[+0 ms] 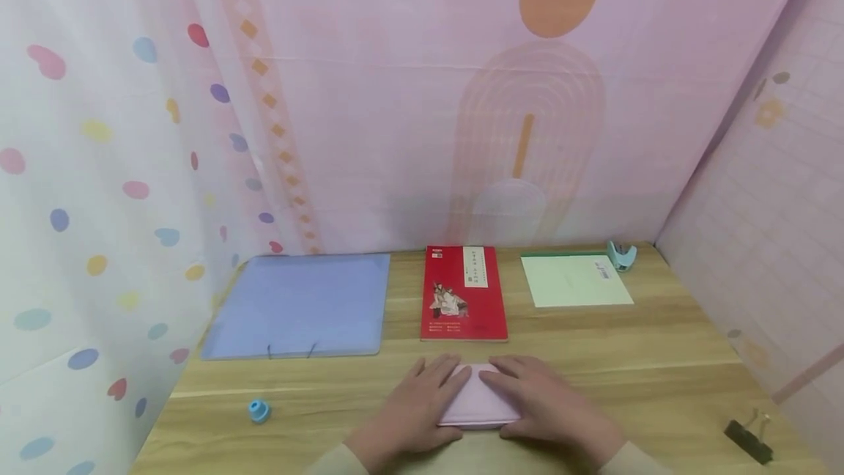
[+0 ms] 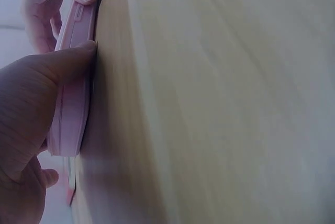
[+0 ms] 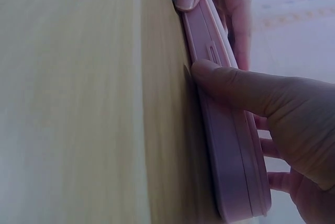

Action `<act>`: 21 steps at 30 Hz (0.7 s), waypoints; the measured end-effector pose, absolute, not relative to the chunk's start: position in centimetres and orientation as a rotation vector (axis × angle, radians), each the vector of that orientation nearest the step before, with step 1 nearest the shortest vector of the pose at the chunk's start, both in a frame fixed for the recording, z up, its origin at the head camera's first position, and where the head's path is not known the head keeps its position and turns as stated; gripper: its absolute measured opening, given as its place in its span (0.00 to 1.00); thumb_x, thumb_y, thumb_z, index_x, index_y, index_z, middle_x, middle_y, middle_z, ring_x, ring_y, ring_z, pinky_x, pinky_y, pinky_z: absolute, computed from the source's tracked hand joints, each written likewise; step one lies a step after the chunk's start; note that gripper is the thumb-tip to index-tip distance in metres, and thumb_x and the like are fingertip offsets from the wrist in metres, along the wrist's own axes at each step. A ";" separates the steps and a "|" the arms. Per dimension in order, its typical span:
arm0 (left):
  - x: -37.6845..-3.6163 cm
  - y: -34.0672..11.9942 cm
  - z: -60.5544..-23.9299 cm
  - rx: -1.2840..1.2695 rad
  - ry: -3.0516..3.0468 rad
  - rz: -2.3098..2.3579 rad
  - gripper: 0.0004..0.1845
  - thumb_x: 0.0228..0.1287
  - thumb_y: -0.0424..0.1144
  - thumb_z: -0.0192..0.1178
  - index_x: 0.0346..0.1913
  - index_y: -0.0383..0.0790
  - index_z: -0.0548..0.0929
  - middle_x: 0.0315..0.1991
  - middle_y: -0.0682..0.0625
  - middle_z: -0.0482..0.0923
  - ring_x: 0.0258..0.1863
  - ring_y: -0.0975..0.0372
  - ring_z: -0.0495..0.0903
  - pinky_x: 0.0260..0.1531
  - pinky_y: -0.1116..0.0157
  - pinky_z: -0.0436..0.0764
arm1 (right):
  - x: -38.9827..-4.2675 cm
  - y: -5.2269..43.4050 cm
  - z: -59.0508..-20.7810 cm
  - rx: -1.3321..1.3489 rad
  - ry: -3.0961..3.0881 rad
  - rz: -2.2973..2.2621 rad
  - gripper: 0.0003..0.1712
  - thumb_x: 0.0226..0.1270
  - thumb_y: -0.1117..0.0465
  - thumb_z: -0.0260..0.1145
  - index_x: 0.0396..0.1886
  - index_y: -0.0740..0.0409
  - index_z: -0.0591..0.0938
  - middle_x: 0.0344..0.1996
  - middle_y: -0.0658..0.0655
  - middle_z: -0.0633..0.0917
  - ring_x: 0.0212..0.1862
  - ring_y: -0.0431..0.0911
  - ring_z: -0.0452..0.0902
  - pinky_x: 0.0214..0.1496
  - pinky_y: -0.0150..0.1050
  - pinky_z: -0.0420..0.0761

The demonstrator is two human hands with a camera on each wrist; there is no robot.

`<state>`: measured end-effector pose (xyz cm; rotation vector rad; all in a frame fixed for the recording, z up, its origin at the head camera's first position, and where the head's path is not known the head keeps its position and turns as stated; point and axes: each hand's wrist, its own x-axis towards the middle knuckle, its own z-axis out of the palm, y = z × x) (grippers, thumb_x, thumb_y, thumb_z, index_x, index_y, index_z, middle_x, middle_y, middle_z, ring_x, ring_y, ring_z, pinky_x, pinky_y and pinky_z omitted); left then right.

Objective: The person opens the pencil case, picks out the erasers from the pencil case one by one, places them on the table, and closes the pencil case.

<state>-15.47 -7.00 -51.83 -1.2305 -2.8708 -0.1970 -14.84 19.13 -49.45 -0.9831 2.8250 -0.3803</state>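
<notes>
Lying flat on the wooden surface (image 1: 659, 380) at lower centre of the head view, a pink case (image 1: 480, 400). Left hand (image 1: 412, 409) and right hand (image 1: 554, 405) cover it from either side, fingers curled round its edges, thumbs on the near rim. Red book (image 1: 464, 293) just above; blue folder (image 1: 297, 305) at left.

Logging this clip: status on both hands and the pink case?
Left hand and right hand both grip the pink case, thumbs on its near edge. Case flat on the wooden table. Red book just beyond, apart.
</notes>
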 end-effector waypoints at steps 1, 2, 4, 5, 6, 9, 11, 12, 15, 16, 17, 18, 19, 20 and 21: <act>-15.5 -7.6 -51.9 -1.219 -2.870 -0.196 0.48 0.56 0.66 0.60 0.75 0.52 0.54 0.73 0.50 0.55 0.72 0.56 0.54 0.67 0.44 0.60 | -15.0 18.5 -49.5 -0.997 2.824 -0.378 0.49 0.49 0.30 0.68 0.72 0.29 0.62 0.69 0.48 0.67 0.67 0.51 0.62 0.63 0.59 0.69; -15.5 -8.2 -51.8 -1.206 -2.874 -0.202 0.47 0.57 0.66 0.60 0.75 0.52 0.55 0.73 0.49 0.55 0.72 0.55 0.54 0.67 0.44 0.59 | -15.2 17.9 -49.6 -1.010 2.823 -0.376 0.49 0.49 0.30 0.68 0.72 0.30 0.62 0.69 0.48 0.66 0.68 0.51 0.62 0.64 0.58 0.69; -15.6 -9.2 -51.8 -1.182 -2.886 -0.212 0.47 0.56 0.65 0.61 0.75 0.52 0.55 0.74 0.48 0.55 0.72 0.55 0.54 0.67 0.44 0.59 | -15.5 16.8 -49.7 -1.028 2.822 -0.376 0.49 0.49 0.30 0.69 0.72 0.30 0.62 0.69 0.48 0.66 0.68 0.50 0.61 0.65 0.57 0.68; -15.7 -9.7 -51.8 -1.173 -2.888 -0.215 0.47 0.56 0.65 0.61 0.75 0.52 0.56 0.74 0.48 0.55 0.72 0.55 0.54 0.67 0.44 0.59 | -15.7 16.2 -49.6 -1.031 2.817 -0.380 0.49 0.49 0.30 0.69 0.72 0.30 0.62 0.70 0.47 0.66 0.68 0.50 0.61 0.65 0.57 0.68; -15.8 -10.2 -51.8 -1.167 -2.881 -0.217 0.47 0.56 0.65 0.61 0.75 0.51 0.57 0.73 0.48 0.56 0.72 0.55 0.54 0.67 0.44 0.59 | -15.7 15.8 -49.6 -1.034 2.814 -0.382 0.49 0.49 0.30 0.69 0.72 0.30 0.62 0.70 0.47 0.66 0.69 0.50 0.60 0.65 0.56 0.68; -15.8 -11.2 -51.9 -1.165 -2.842 -0.230 0.47 0.56 0.65 0.61 0.74 0.50 0.58 0.72 0.47 0.58 0.71 0.55 0.57 0.65 0.43 0.61 | -15.8 14.8 -49.4 -1.053 2.815 -0.374 0.49 0.48 0.31 0.70 0.72 0.31 0.63 0.70 0.48 0.66 0.69 0.50 0.61 0.66 0.55 0.68; -15.7 -11.7 -52.0 -1.171 -2.806 -0.236 0.46 0.57 0.65 0.61 0.74 0.48 0.59 0.71 0.47 0.60 0.70 0.55 0.59 0.65 0.43 0.62 | -15.7 14.3 -49.2 -1.061 2.817 -0.363 0.49 0.49 0.32 0.70 0.72 0.32 0.64 0.69 0.48 0.66 0.69 0.51 0.61 0.66 0.55 0.68; -15.6 -11.8 -52.0 -1.175 -2.798 -0.238 0.46 0.57 0.64 0.61 0.74 0.47 0.59 0.70 0.47 0.60 0.69 0.55 0.59 0.65 0.42 0.62 | -15.7 14.1 -49.2 -1.064 2.821 -0.356 0.49 0.49 0.32 0.70 0.72 0.33 0.64 0.69 0.49 0.67 0.69 0.51 0.61 0.66 0.56 0.68; -15.3 -12.1 -51.8 -1.185 -2.791 -0.246 0.45 0.58 0.63 0.60 0.74 0.47 0.59 0.69 0.47 0.61 0.68 0.55 0.60 0.65 0.42 0.62 | -15.5 13.8 -49.2 -1.055 2.821 -0.350 0.48 0.50 0.33 0.70 0.71 0.32 0.64 0.69 0.49 0.67 0.69 0.51 0.61 0.66 0.56 0.68; -15.3 -12.2 -51.7 -1.187 -2.789 -0.244 0.45 0.59 0.63 0.60 0.74 0.46 0.59 0.69 0.47 0.62 0.68 0.55 0.60 0.65 0.42 0.61 | -15.5 13.7 -49.2 -1.052 2.819 -0.349 0.48 0.50 0.33 0.70 0.71 0.32 0.64 0.70 0.49 0.67 0.69 0.51 0.61 0.66 0.56 0.67; -15.2 -12.2 -51.7 -1.189 -2.792 -0.242 0.45 0.59 0.63 0.60 0.74 0.46 0.59 0.69 0.47 0.62 0.68 0.55 0.60 0.65 0.42 0.61 | -15.4 13.7 -49.2 -1.050 2.820 -0.346 0.48 0.50 0.33 0.70 0.71 0.32 0.64 0.70 0.49 0.67 0.69 0.52 0.61 0.66 0.56 0.67; -15.2 -12.2 -51.6 -1.192 -2.794 -0.241 0.44 0.59 0.62 0.60 0.74 0.46 0.59 0.69 0.48 0.62 0.68 0.56 0.60 0.66 0.42 0.60 | -15.4 13.7 -49.2 -1.051 2.821 -0.342 0.47 0.51 0.33 0.70 0.71 0.33 0.64 0.70 0.49 0.67 0.69 0.52 0.61 0.66 0.56 0.67; -15.2 -12.2 -51.6 -1.195 -2.793 -0.242 0.44 0.59 0.62 0.60 0.74 0.46 0.59 0.69 0.48 0.62 0.68 0.56 0.60 0.66 0.42 0.59 | -15.4 13.7 -49.2 -1.054 2.821 -0.338 0.47 0.51 0.33 0.70 0.71 0.33 0.64 0.70 0.50 0.66 0.69 0.52 0.61 0.66 0.56 0.68; -15.1 -12.2 -51.5 -1.196 -2.799 -0.244 0.44 0.60 0.62 0.60 0.74 0.46 0.59 0.69 0.48 0.62 0.68 0.56 0.60 0.67 0.42 0.58 | -15.4 13.7 -49.3 -1.058 2.823 -0.334 0.47 0.51 0.33 0.69 0.71 0.33 0.64 0.70 0.50 0.67 0.69 0.52 0.61 0.66 0.56 0.68; -15.1 -12.1 -51.5 -1.199 -2.800 -0.245 0.44 0.60 0.62 0.60 0.74 0.46 0.59 0.69 0.48 0.62 0.68 0.56 0.60 0.67 0.42 0.58 | -15.3 13.8 -49.4 -1.064 2.824 -0.328 0.47 0.51 0.32 0.69 0.71 0.33 0.65 0.70 0.50 0.67 0.69 0.52 0.62 0.65 0.56 0.69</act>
